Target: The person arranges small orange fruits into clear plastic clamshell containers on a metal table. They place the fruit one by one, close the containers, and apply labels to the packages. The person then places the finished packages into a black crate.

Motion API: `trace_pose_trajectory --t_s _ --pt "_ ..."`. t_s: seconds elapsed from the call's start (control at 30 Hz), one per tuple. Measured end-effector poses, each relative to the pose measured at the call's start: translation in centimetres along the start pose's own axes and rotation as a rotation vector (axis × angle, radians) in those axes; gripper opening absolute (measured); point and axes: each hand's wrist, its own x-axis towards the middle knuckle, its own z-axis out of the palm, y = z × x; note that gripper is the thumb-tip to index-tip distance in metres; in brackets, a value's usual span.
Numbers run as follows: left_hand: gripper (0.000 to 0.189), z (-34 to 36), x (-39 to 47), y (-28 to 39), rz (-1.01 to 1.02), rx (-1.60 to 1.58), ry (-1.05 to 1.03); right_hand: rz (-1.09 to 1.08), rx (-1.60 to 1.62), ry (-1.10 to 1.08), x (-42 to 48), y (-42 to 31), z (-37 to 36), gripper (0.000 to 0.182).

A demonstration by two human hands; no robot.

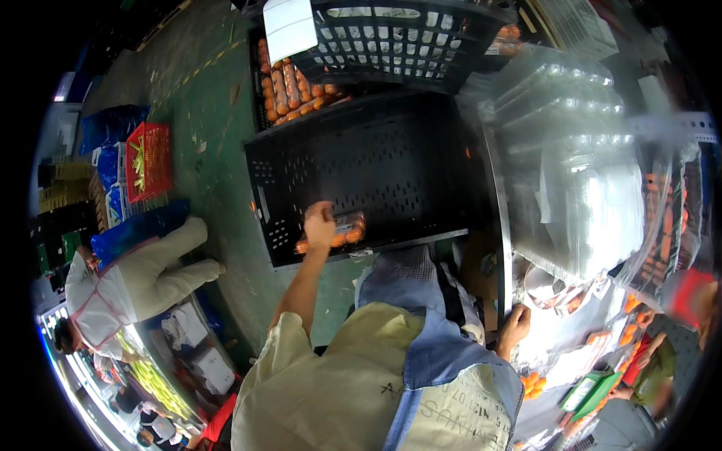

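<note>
My left hand point(320, 223) reaches into a large black plastic crate point(389, 163), close to its near left corner. The fingers are curled at a clear plastic pack of round orange-red produce point(351, 230), which lies along the crate's near side. The hand covers part of the pack, and whether the fingers grip it cannot be told. On the right, my right hand point(514, 326) is closed over the metal edge of a worktable point(505, 242).
Behind the crate, similar packs point(287, 90) fill another black crate, partly under a black crate point(389, 42) with light contents. Stacked clear plastic trays point(581, 186) stand on the worktable. A green scale point(589, 394) and co-workers are at lower right. Another person point(130, 287) bends at left near a red basket point(149, 163).
</note>
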Motion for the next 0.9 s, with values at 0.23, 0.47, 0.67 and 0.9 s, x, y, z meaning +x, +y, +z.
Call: trace_pose_trajectory --t_s 0.23,0.47,0.67,0.9 --pt "0.015 1.5 -4.7 19.1 0.320 -0.418 -0.413 0.017 0.072 -0.019 0.3 0.0 -0.6 0.031" --pt "0.013 2.0 -9.6 27.9 0.703 -0.438 -0.627 0.156 0.472 -0.316 0.6 3.0 -2.4 0.022" --pt "0.012 3.0 -13.2 32.8 0.899 -0.524 -0.636 0.149 0.546 -0.398 -0.7 4.3 -6.0 0.022" --pt "0.020 6.0 -18.5 36.4 1.050 -0.428 -0.723 0.154 0.550 -0.359 -1.7 10.8 -9.3 0.022"
